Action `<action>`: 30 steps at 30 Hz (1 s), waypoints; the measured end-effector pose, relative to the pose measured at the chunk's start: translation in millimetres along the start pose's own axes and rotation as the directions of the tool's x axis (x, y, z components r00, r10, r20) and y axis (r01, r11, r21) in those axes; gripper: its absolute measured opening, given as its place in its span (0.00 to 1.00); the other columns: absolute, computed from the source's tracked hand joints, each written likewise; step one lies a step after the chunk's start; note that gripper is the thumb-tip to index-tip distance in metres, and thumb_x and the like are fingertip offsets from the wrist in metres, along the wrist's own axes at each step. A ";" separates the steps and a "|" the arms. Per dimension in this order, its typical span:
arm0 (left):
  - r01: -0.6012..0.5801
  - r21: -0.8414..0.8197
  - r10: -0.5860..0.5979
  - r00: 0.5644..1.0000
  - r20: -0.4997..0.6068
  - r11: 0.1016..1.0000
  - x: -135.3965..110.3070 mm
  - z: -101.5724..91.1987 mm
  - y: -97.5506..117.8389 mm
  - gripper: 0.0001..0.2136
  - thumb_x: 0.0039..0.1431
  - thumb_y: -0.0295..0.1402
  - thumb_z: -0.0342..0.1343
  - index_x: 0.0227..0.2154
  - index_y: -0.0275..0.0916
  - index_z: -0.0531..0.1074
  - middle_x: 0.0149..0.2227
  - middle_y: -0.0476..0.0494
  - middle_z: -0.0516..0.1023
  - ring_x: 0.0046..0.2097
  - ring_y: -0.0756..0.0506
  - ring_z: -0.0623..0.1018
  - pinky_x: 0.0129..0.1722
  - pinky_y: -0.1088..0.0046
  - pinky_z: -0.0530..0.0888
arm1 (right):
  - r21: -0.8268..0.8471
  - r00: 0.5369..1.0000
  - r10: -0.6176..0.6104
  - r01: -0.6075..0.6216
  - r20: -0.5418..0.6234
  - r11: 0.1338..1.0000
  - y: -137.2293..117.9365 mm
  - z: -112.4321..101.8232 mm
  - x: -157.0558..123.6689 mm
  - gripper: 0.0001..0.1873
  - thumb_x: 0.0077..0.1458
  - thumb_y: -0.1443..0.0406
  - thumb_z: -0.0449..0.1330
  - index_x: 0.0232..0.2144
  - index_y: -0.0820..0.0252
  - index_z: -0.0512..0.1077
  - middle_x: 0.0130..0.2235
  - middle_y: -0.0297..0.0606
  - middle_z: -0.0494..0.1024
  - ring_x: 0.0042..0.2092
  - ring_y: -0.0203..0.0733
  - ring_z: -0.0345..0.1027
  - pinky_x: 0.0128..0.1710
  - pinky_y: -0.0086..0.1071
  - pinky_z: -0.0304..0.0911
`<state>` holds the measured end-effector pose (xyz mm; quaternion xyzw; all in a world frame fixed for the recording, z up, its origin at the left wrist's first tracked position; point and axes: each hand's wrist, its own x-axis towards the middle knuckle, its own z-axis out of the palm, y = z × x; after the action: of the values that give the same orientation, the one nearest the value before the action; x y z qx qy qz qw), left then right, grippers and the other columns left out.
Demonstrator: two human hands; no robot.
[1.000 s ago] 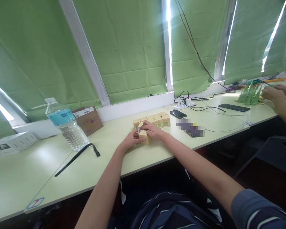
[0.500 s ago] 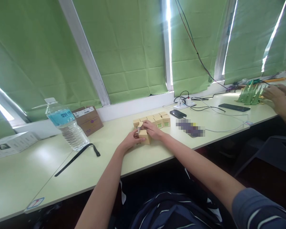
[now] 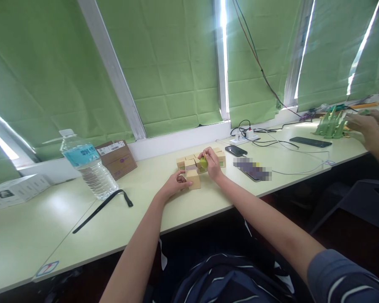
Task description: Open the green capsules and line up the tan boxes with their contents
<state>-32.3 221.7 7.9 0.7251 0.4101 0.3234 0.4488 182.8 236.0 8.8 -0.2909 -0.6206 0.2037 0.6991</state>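
On the left of the table (image 3: 145, 206), white boxes (image 3: 17, 191) lie by the wall, next to a tall water bottle (image 3: 88, 160) with a blue label. A brown box (image 3: 118, 160) leans behind the bottle, and a black strap (image 3: 101, 211) lies just in front. Further right, the left hand (image 3: 173, 185) holds an open small box (image 3: 194, 182) on the table, thumb on its near side and fingers curled at its left. A row of small boxes (image 3: 180, 162) stands right behind it. The right hand (image 3: 210, 163) is just right of the open box, fingers closed around a small green thing (image 3: 203, 163), raised in front of the row and partly hidden. Beyond are a black phone (image 3: 236, 150), a blurred-out phone (image 3: 252, 169), a power strip (image 3: 244, 139) with cables, and another dark phone (image 3: 310, 142). At far right, a co-worker's hand (image 3: 363, 125) is beside green spiky pieces (image 3: 330, 126)
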 end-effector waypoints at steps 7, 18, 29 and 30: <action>0.001 0.000 -0.001 0.991 -0.136 1.000 1.4 -2.0 -3.4 0.32 0.41 0.45 0.72 0.49 0.39 0.68 0.26 0.55 0.67 0.27 0.51 0.69 0.27 0.74 0.64 | -0.070 0.994 0.064 -0.058 0.090 0.996 1.5 -1.6 0.3 0.06 0.56 0.67 0.46 0.30 0.55 0.61 0.28 0.34 0.73 0.33 0.40 0.66 0.38 0.33 0.61; -0.046 -0.130 0.010 0.965 -0.260 0.990 6.3 -5.0 -5.7 0.32 0.44 0.49 0.69 0.50 0.36 0.73 0.29 0.49 0.72 0.27 0.52 0.68 0.25 0.75 0.61 | -0.064 0.912 0.129 -0.114 0.389 0.991 -4.0 1.0 -4.2 0.13 0.61 0.64 0.48 0.34 0.59 0.71 0.25 0.32 0.74 0.30 0.37 0.68 0.34 0.30 0.61; -0.125 -0.344 0.043 0.971 -0.236 0.931 2.5 -3.3 1.5 0.29 0.50 0.50 0.66 0.48 0.34 0.74 0.43 0.38 0.79 0.40 0.45 0.76 0.38 0.71 0.71 | -0.137 0.741 0.192 -0.135 0.644 0.981 -11.1 5.4 -11.1 0.14 0.56 0.66 0.55 0.45 0.62 0.72 0.26 0.32 0.78 0.30 0.38 0.71 0.31 0.29 0.62; -0.103 -0.346 0.031 0.978 -0.207 0.933 1.0 -2.1 2.6 0.28 0.51 0.49 0.66 0.49 0.35 0.73 0.43 0.38 0.78 0.40 0.45 0.76 0.38 0.71 0.71 | -0.164 0.715 0.206 -0.129 0.669 0.978 -12.8 6.2 -11.9 0.12 0.55 0.66 0.56 0.41 0.62 0.74 0.27 0.33 0.78 0.29 0.39 0.71 0.29 0.29 0.62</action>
<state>-32.8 222.7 11.2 0.6101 0.3626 0.4776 0.5179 174.0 219.7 8.7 -0.2872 -0.8145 0.3255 0.3849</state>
